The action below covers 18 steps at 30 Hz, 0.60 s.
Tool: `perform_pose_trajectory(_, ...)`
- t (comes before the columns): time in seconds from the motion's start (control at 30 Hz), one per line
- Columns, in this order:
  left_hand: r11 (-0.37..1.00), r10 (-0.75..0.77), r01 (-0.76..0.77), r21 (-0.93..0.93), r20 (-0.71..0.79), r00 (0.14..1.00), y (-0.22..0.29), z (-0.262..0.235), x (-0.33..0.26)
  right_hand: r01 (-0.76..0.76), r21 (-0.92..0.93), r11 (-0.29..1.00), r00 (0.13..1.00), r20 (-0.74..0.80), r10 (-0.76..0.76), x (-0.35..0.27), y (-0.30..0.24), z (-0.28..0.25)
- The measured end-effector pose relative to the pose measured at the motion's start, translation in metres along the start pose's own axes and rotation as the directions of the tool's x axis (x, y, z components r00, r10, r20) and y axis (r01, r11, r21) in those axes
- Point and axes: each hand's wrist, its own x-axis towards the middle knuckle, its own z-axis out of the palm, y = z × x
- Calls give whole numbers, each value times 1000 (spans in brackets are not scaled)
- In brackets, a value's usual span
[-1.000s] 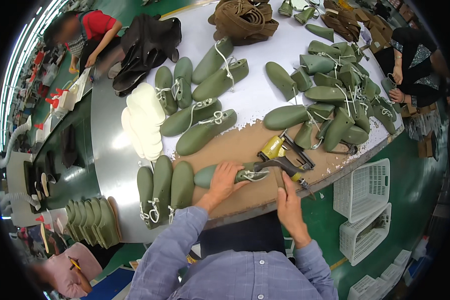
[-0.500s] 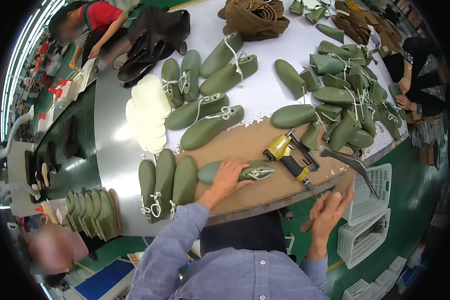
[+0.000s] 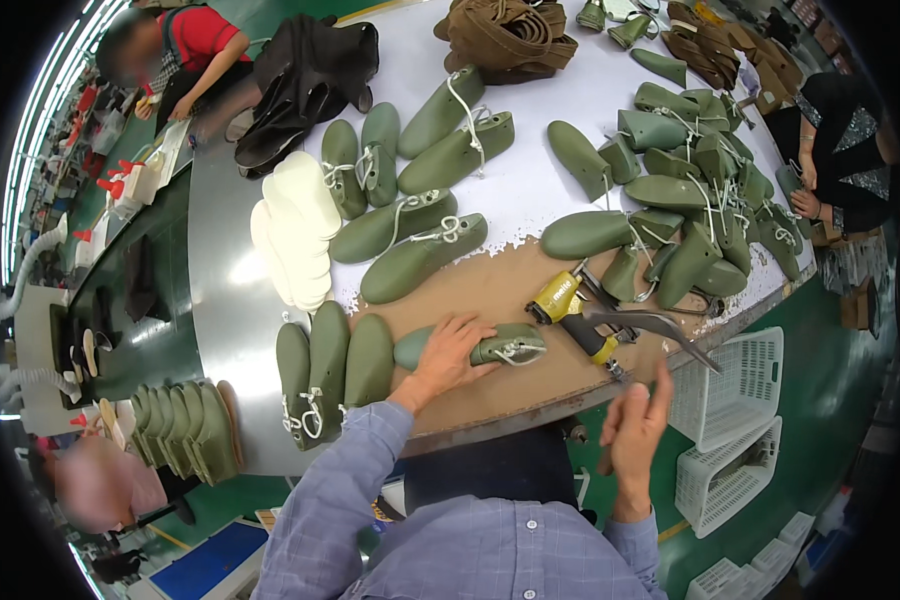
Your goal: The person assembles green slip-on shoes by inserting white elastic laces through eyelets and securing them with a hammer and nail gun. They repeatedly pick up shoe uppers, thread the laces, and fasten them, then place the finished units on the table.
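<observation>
My left hand (image 3: 452, 352) is closed over the middle of a green shoe last (image 3: 510, 343) lying on its side, with white cord at its right end. My right hand (image 3: 638, 425) is raised beyond the table's front edge, its fingers curled and one stretched upward. It grips what looks like a hammer (image 3: 658, 323) with a long, dark, curved head; its handle is blurred and mostly hidden. Under the hammer head lies a yellow and black air nail gun (image 3: 558, 297). Three lasts (image 3: 328, 360) stand side by side left of my left hand.
More corded green lasts (image 3: 422, 258) lie ahead, and a heap of them (image 3: 705, 190) at right. Cream insoles (image 3: 295, 230) are stacked at left. Black leather (image 3: 305, 90) and brown pieces (image 3: 505, 40) lie far back. White crates (image 3: 735, 390) stand at the right. Other people work around the table.
The hammer head in my right hand has swung left over the nail gun. My left hand stays on the last, which has turned slightly. The person at far left has raised a hand.
</observation>
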Motion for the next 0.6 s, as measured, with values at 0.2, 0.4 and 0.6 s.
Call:
perform_pose_trajectory(0.2, 999, 44, -45, -28, -39, 998, 6, -8, 6, 358, -356, 864, 929, 43, -367, -10, 29, 19)
perform_pose_trajectory(0.4, 995, 18, -21, -99, -36, 999, 2, -7, -2, -101, -80, 992, 989, 104, 109, 5, 13, 18)
perform_pose_trajectory(0.6, 998, 24, -25, -51, -15, 1000, 4, -10, 1, 52, 178, 983, 998, -50, -43, -5, -1, 11)
